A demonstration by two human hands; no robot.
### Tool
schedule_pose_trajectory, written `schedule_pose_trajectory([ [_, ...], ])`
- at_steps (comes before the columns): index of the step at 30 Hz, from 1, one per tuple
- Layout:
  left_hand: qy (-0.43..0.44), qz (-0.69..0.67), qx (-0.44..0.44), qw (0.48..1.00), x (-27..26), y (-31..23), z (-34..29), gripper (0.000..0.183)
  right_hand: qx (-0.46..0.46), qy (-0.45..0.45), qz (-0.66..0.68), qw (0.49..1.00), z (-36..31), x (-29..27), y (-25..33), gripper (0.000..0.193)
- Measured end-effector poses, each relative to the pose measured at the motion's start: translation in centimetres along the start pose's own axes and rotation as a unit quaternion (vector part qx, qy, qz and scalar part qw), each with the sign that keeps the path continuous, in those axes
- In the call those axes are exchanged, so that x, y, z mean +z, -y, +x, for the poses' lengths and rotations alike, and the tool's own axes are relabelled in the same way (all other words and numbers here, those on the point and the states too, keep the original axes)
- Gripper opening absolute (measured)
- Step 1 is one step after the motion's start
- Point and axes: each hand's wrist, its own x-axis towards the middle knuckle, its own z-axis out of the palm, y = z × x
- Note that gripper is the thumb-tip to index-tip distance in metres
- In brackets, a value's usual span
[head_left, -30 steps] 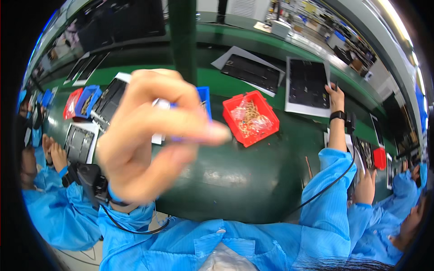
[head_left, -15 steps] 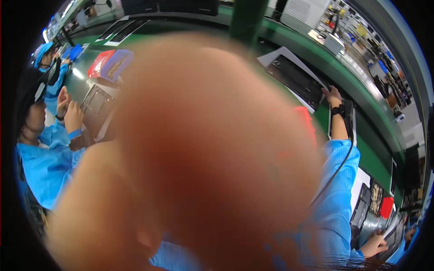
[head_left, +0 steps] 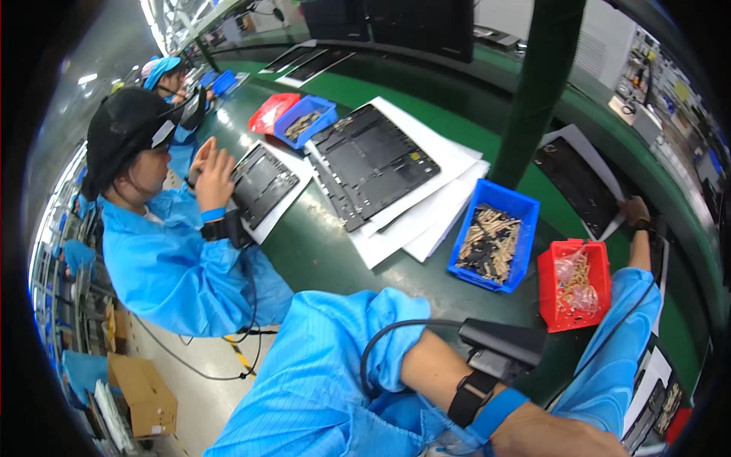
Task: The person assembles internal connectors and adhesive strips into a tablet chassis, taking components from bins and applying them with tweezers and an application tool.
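My left hand (head_left: pixel 560 436) is low at the right, beyond a blue wrist strap and a black band; its fingers are cut off or hidden at the lower edge. A black box-shaped device (head_left: pixel 502 346) with a cable sits on that forearm. My right arm stretches far to the right, where my right hand (head_left: pixel 635 211) is closed on the near end of a flat black panel (head_left: pixel 579 179), which lies with a white sheet. Between the arms and the panel stand a blue bin (head_left: pixel 478 280) of small tan and black parts and a red bin (head_left: pixel 575 321) with bagged tan parts.
Larger black panels (head_left: pixel 381 160) lie on white sheets across the green table (head_left: pixel 327 251). A green post (head_left: pixel 541 84) rises behind the blue bin. At left a co-worker in blue (head_left: pixel 167 251) sits by another panel (head_left: pixel 263 183). Cables hang from the arms.
The blurred hand and forearm that filled the view have dropped to the lower right, uncovering the bins and panels. The view has turned left. My right hand stays at the black panel.
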Motion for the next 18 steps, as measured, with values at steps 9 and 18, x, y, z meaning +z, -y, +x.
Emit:
schedule_pose_trajectory([
  [9,-0.135,0.789,0.002,0.600,-1.7,-6.8,-10.9,0.009,-0.007,-0.064,-0.042,0.997,-4.8,-3.5,5.3,0.041],
  [18,-0.269,0.937,-0.176,0.136,-7.4,-13.9,-19.0,0.024,0.037,0.077,0.240,0.967,-4.9,-7.8,6.4,0.025],
])
